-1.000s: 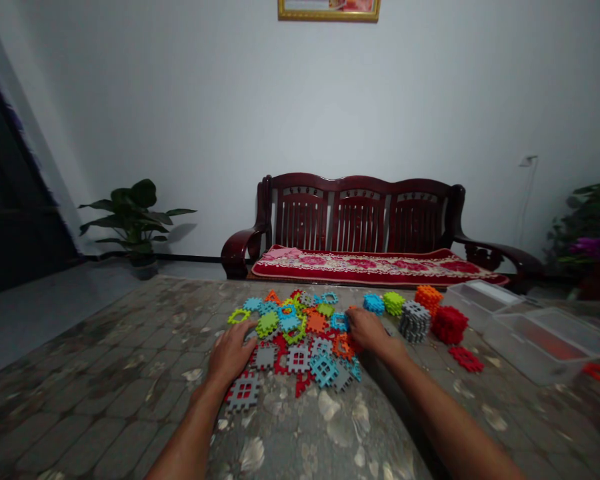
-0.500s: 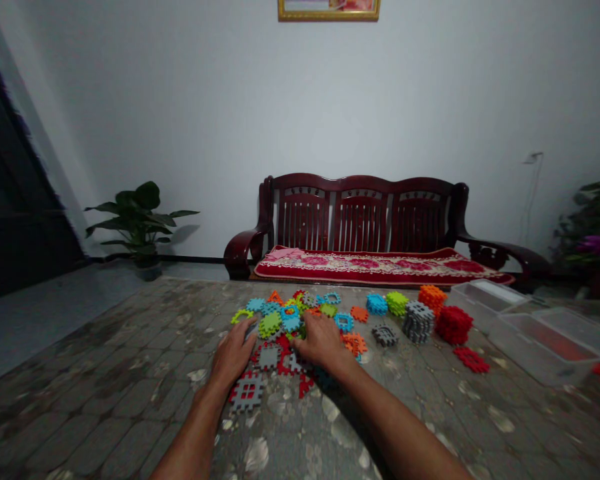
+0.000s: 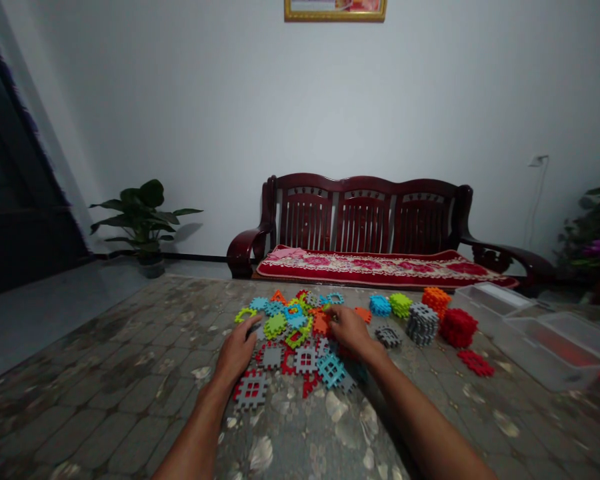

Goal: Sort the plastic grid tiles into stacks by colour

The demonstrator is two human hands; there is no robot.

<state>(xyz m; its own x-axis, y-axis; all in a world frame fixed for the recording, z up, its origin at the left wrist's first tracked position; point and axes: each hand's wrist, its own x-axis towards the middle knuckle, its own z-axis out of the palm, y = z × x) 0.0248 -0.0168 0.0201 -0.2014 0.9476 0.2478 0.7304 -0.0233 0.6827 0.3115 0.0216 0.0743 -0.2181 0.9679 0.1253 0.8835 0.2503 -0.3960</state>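
Observation:
A loose heap of toothed plastic puzzle tiles in several colours lies before me, with a lime-green tile [image 3: 275, 326], a blue window tile [image 3: 331, 369] and a grey window tile [image 3: 306, 359] among them. My left hand [image 3: 236, 348] rests at the heap's left edge. Its thumb and forefinger stand apart beside a grey patch. Near its wrist lies another grey window tile [image 3: 251, 390]. My right hand [image 3: 351, 331] is over the heap's right side, fingers curled close to an orange tile [image 3: 321, 323]. What sits between those fingertips is hidden.
Stacks of blue [image 3: 380, 305], green [image 3: 401, 305], orange [image 3: 436, 301], grey [image 3: 422, 324] and red tiles [image 3: 459, 327] stand to the right. A grey tile [image 3: 389, 336] and a red tile [image 3: 476, 363] lie nearby. Beyond them is a clear plastic box [image 3: 545, 357].
My right hand has moved rightward across the heap, uncovering the grey and blue window tiles and the orange tile. My left hand keeps nearly the same place. The view has shifted slightly.

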